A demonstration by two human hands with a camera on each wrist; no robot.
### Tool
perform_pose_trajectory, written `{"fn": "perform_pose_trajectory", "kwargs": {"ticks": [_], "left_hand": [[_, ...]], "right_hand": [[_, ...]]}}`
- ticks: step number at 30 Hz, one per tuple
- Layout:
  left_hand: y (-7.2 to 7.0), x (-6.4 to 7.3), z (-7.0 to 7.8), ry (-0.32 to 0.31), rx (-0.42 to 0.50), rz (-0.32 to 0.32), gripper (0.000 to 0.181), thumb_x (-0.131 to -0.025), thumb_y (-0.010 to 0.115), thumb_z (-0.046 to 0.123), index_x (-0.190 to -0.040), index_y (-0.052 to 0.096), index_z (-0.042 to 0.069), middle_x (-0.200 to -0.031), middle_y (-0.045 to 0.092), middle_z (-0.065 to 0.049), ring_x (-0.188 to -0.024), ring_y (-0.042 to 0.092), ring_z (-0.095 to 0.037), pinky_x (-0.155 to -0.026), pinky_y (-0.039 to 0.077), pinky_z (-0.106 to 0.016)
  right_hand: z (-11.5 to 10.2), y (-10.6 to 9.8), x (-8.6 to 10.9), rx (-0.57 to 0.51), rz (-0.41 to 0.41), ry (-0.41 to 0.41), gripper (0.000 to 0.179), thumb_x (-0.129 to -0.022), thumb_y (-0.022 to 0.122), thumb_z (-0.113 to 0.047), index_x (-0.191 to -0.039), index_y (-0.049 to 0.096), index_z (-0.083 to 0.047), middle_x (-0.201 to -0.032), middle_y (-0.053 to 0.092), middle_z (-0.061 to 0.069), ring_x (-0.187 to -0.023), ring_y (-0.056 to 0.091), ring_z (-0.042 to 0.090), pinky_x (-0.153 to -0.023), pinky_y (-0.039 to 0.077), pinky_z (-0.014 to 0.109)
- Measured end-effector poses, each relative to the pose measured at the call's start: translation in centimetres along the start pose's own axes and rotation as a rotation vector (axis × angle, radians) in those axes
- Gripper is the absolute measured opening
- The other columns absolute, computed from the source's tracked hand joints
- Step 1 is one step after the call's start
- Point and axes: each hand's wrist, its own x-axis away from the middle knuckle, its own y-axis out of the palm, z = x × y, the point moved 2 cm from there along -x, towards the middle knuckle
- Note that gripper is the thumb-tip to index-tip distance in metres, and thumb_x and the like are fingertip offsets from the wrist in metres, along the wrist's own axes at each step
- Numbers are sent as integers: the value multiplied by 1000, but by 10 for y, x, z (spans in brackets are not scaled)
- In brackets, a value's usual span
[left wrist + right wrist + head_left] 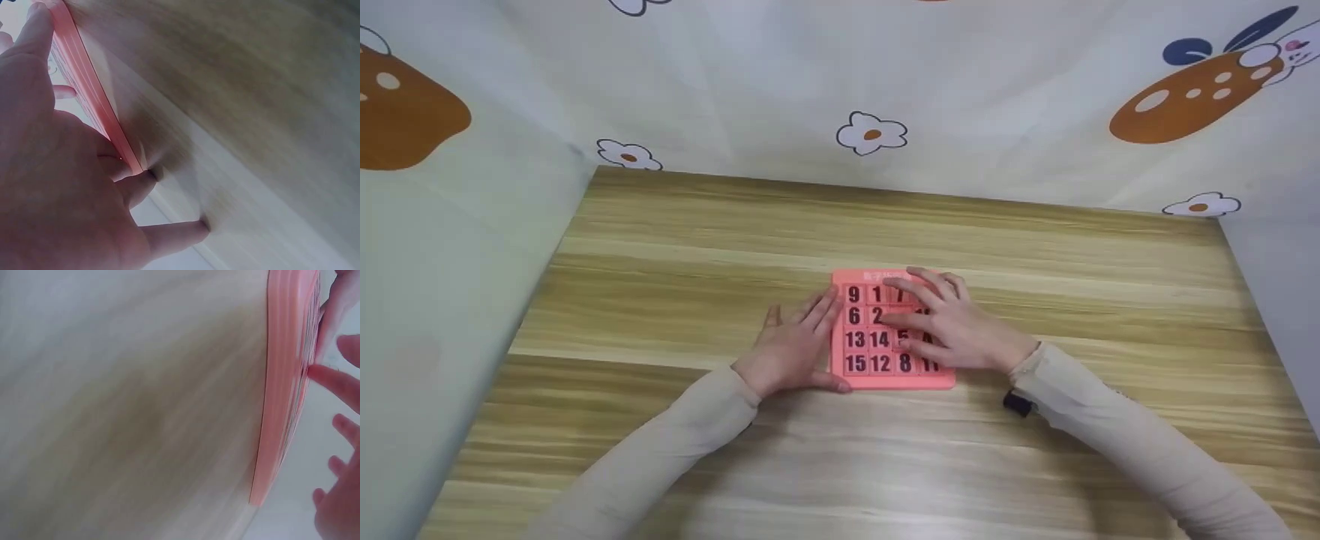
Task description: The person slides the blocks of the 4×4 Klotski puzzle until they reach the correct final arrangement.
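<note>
A pink number sliding puzzle (894,382) lies flat on the table, its tiles bearing large dark numerals. Along its left side rests my left hand (789,351), fingers extended against the frame and thumb at the lower left corner. In the left wrist view, that thumb touches the pink frame (90,73), while some fingertips press on the wood beside it. My right hand (964,326) spreads over the right-hand tiles and hides part of them. Seen from the right wrist, one fingertip (316,373) meets the puzzle's top face, and other fingers hover above it.
The puzzle sits on a wood-grain table (720,255). A pale curtain (765,90) with flowers and orange shapes stands behind the table, with pale side walls at left and right. A small black object (1018,403) shows under the right cuff.
</note>
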Motion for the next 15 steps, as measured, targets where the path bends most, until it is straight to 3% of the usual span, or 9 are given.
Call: {"fn": "perform_pose_trajectory", "kwargs": {"ticks": [7,15], "left_hand": [[1,-2,0,2,-20,9,123,-71,52,82,-156,0,10,-160,-10,-4,-146,-2,-24,-109,12,-66],[1,-1,0,-1,-17,4,124,-70,52,82,-155,-2,10,-160,-12,-4,-146,-4,-23,-109,11,-66]], "right_hand": [[-11,1,-6,-16,29,-148,35,-94,58,-37,-125,67,-24,-154,29,9,-140,18,37,-105,18,67],[-1,-2,8,-75,155,-201,20,-89,63,-30,-98,76,-18,-145,43,10,-132,31,40,-101,23,66]]}}
